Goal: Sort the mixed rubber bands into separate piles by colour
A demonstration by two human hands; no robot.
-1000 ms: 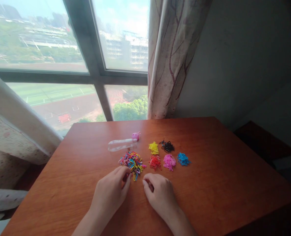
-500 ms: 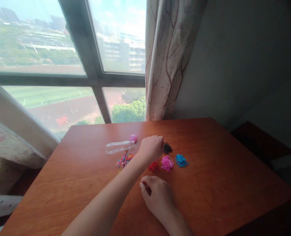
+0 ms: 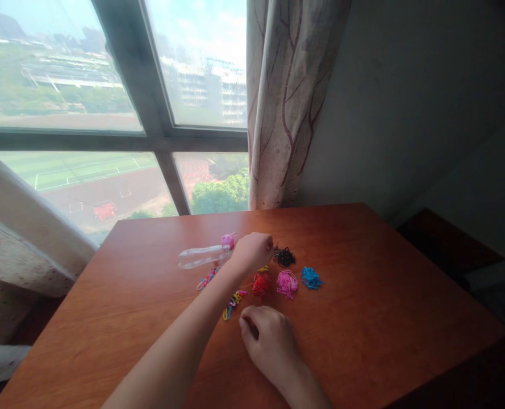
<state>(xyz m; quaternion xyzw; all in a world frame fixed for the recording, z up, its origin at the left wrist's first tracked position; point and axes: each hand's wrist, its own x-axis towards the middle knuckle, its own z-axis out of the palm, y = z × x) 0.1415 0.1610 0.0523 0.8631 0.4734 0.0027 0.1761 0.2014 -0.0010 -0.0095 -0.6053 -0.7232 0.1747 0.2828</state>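
Observation:
My left hand (image 3: 254, 250) is closed in a fist above the table, just left of a pile of black small elastic bands (image 3: 284, 257). Its fingertips are turned away, so what they hold is hidden. Under its wrist, a few yellow bands (image 3: 264, 268) show behind a red pile (image 3: 261, 284). My right hand (image 3: 271, 335) rests nearer me with curled fingers, thumb against the index finger; anything inside it is hidden. Pink bands (image 3: 287, 284) and blue bands (image 3: 312, 278) lie in separate heaps to the right. Mixed-colour bands (image 3: 234, 304) lie partly behind my left forearm.
A clear plastic bottle (image 3: 199, 257) lies on its side behind the mixed bands, with a pink cap (image 3: 227, 241) by its mouth. The wooden table (image 3: 363, 329) reaches toward a window and a patterned curtain (image 3: 278, 113) at the back.
My left hand has shifted a little left, uncovering more of the black pile. More mixed bands and the yellow ones now show around my forearm. My right hand stays nearly still; the view has shifted slightly.

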